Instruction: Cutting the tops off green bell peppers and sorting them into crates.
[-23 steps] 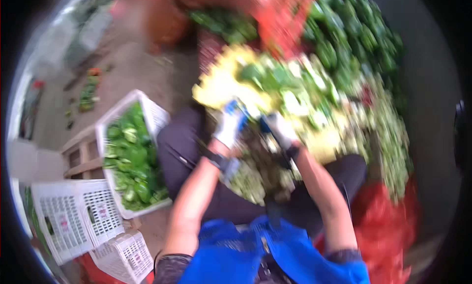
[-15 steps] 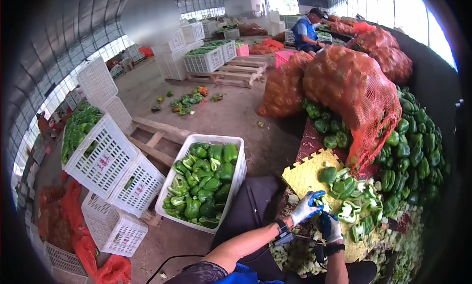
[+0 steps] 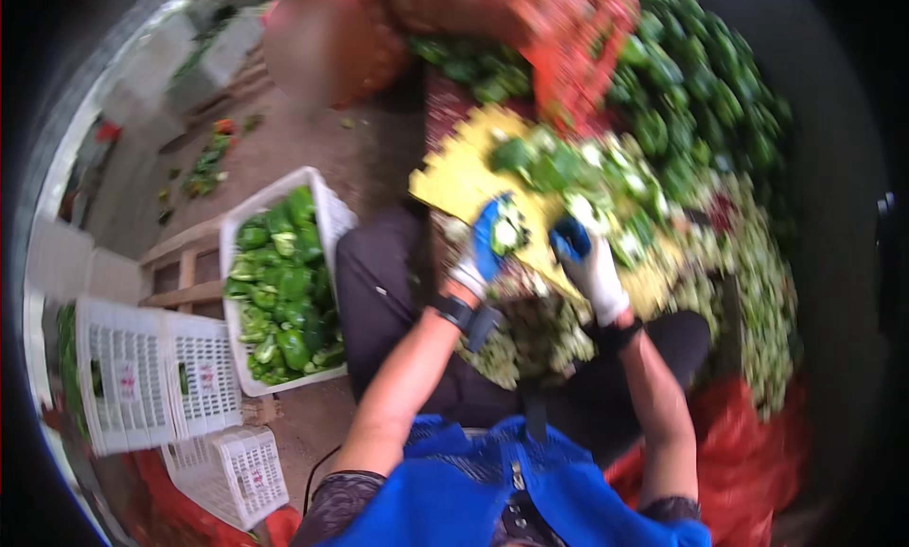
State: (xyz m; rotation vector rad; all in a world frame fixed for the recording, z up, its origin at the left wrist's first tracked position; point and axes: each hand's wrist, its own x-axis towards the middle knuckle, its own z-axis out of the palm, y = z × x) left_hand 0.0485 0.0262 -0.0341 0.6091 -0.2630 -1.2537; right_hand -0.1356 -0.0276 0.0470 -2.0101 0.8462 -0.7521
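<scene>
My left hand (image 3: pixel 483 247), in a white and blue glove, grips a cut green bell pepper (image 3: pixel 508 229) with its pale inside showing. To its right, my right hand (image 3: pixel 589 261), gloved alike, has its fingers curled in; what they hold, if anything, is hidden. Both hands are above the front part of a yellow foam mat (image 3: pixel 457 173). Cut pepper pieces (image 3: pixel 559 168) lie heaped on the mat just beyond the hands. Motion blur softens the fine detail.
Left of my knee stands a white crate (image 3: pixel 333 211) of green peppers, beside stacked white crates (image 3: pixel 123 377). A pile of whole peppers (image 3: pixel 701 83) lies at the far right, next to a red mesh sack (image 3: pixel 578 36). Pepper scraps (image 3: pixel 748 291) cover the right side.
The view has swung downward and to the right, showing more of my arms and blue vest. My hands have moved apart; the left still holds a cut pepper.
</scene>
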